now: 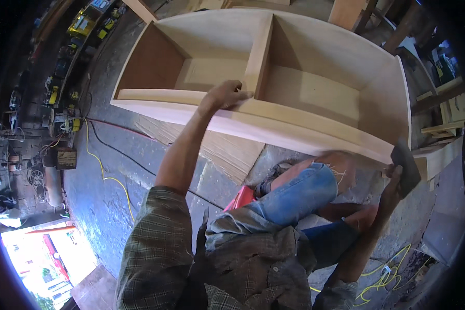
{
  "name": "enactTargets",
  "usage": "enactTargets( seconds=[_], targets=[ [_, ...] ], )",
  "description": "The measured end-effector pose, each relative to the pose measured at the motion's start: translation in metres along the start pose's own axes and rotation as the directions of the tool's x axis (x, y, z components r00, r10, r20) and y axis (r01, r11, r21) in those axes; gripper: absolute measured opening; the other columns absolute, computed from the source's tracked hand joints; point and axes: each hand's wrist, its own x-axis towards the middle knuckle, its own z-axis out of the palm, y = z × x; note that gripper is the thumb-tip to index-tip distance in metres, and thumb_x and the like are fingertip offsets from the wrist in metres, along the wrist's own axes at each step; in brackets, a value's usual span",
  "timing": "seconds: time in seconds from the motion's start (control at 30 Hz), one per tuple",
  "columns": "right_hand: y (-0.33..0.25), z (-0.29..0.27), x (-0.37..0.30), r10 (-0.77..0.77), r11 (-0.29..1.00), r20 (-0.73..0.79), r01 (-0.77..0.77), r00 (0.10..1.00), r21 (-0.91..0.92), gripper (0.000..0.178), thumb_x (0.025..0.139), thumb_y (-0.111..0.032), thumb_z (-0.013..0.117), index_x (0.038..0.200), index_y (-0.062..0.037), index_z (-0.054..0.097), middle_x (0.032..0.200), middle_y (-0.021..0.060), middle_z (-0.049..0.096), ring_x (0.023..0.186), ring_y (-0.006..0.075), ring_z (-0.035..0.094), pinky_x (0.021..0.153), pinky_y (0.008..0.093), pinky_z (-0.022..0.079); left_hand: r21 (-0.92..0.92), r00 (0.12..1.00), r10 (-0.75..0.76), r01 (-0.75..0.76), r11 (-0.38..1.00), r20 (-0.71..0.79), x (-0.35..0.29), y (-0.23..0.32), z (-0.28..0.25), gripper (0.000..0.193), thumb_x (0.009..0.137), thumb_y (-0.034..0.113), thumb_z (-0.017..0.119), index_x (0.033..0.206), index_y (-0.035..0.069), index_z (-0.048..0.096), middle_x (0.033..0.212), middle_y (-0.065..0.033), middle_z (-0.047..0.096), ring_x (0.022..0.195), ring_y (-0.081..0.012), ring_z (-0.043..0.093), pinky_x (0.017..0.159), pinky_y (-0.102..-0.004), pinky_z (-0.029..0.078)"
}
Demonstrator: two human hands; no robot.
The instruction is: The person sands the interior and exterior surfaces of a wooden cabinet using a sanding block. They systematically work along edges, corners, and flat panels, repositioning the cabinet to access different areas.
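A pale, unfinished wooden cabinet lies in front of me, its open side up, split in two by a divider. Over its near rail, beside the divider's end, my left hand is curled and grips the wood. At the cabinet's near right corner, my right hand is closed on a dark grey, flat piece that looks like sandpaper. That piece is by the corner; whether it touches the wood I cannot tell.
Flattened cardboard lies partly under the cabinet. A red object is beside my bent knee. A yellow cord and dark hose cross the concrete floor at left; more yellow cord is tangled at lower right. Tool shelves line the left.
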Motion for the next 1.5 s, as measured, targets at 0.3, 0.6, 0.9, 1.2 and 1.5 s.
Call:
enactTargets(
  seconds=[0.3, 0.6, 0.9, 1.2, 1.5],
  targets=[
    [-0.007, -0.002, 0.01, -0.086, 0.996, 0.2, 0.089, 0.976, -0.005, 0.04, 0.095, -0.029, 0.04, 0.122, -0.002, 0.053, 0.105, 0.0068, 0.054, 0.065, 0.0086, 0.043, 0.054, 0.0233, 0.038, 0.134, 0.945, -0.183, 0.226, 0.965, -0.272, 0.007, 0.024, 0.023, 0.05, 0.087, 0.052, 0.044, 0.094, 0.008, 0.066, 0.096, -0.0197, 0.065, 0.095, -0.0375, 0.06, 0.084, -0.0491, 0.045],
    [-0.004, 0.0, 0.004, -0.082, 0.988, 0.146, 0.061, 0.986, 0.141, 0.045, 0.096, -0.035, 0.039, 0.129, -0.0042, 0.043, 0.113, 0.0052, 0.053, 0.082, 0.0127, 0.05, 0.071, 0.0241, 0.04, 0.466, 0.776, 0.245, 0.071, 0.882, -0.582, -0.042, 0.044, 0.051, 0.03, 0.089, 0.035, 0.046, 0.104, 0.013, 0.061, 0.097, -0.012, 0.06, 0.097, -0.0299, 0.055, 0.09, -0.0473, 0.036],
    [0.039, -0.016, -0.01, 0.275, 0.961, 0.256, -0.258, 0.927, -0.101, 0.046, 0.093, -0.041, 0.047, 0.107, 0.0017, 0.056, 0.083, 0.0092, 0.057, 0.078, 0.0172, 0.052, 0.072, 0.0323, 0.044, 0.482, 0.811, 0.272, 0.014, 0.876, -0.518, -0.058, 0.051, 0.057, 0.037, 0.088, 0.037, 0.042, 0.115, 0.015, 0.053, 0.104, -0.0116, 0.056, 0.104, -0.029, 0.051, 0.089, -0.0465, 0.034],
    [-0.014, 0.074, -0.01, 0.21, 0.978, 0.516, -0.172, 0.83, -0.121, 0.062, 0.087, -0.056, 0.046, 0.088, 0.0039, 0.061, 0.074, 0.0124, 0.059, 0.073, 0.0233, 0.055, 0.071, 0.036, 0.044, -0.175, 0.996, -0.005, -0.01, 0.984, -0.085, -0.059, 0.036, 0.013, 0.065, 0.09, 0.057, 0.036, 0.127, 0.005, 0.051, 0.129, -0.0222, 0.048, 0.117, -0.0331, 0.047, 0.1, -0.0373, 0.035],
    [-0.028, 0.107, -0.01, 0.243, 0.97, 0.484, -0.196, 0.841, -0.145, 0.056, 0.09, -0.05, 0.046, 0.089, 0.0043, 0.062, 0.074, 0.0148, 0.062, 0.07, 0.0212, 0.058, 0.068, 0.0362, 0.045, 0.359, 0.956, 0.146, -0.047, 0.932, -0.253, -0.119, -0.018, -0.143, 0.041, 0.087, 0.036, 0.056, 0.112, 0.005, 0.061, 0.11, -0.0168, 0.062, 0.1, -0.0295, 0.061, 0.089, -0.0371, 0.047]
  ],
)
